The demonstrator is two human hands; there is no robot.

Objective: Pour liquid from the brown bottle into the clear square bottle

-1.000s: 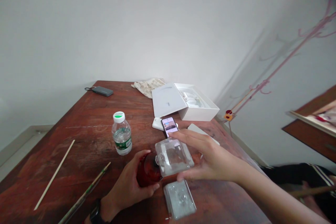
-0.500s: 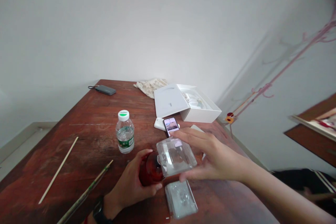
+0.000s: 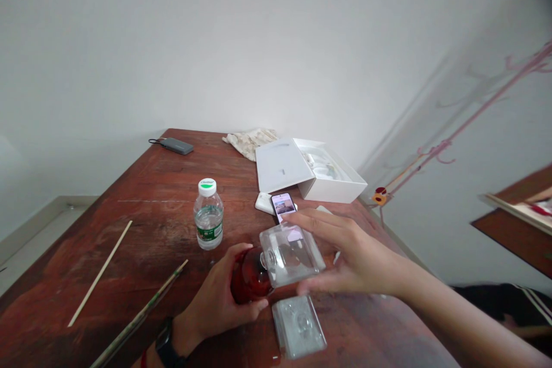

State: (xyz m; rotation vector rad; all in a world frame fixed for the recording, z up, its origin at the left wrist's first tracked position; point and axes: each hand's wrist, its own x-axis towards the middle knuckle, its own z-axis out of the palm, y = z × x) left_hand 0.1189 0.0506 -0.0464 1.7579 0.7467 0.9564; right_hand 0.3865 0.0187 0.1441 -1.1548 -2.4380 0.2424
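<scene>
My left hand (image 3: 222, 298), with a dark watch on its wrist, is wrapped around a rounded, see-through vessel of dark red (image 3: 250, 277). Its clear, narrow end points right, against a clear plastic box (image 3: 290, 257). Fingers on top and thumb below, my right hand (image 3: 345, 252) grips that box by its right side and holds it above the table. Whether liquid is passing between the two cannot be made out. Just below them on the tabletop lies a second clear plastic piece (image 3: 299, 328) with moulded round shapes.
A capped water bottle (image 3: 209, 215) stands left of my hands. Farther left lie a thin wooden stick (image 3: 101, 271) and a longer, darker stick (image 3: 142, 313). Behind are a lit phone (image 3: 283, 206), an open white box (image 3: 332, 187), a cloth (image 3: 250, 142) and a grey power bank (image 3: 176, 145).
The whole view has shifted slightly, so everything appears a little farther right. Both hands keep their grips, with the red vessel and the clear box in nearly the same position against each other.
</scene>
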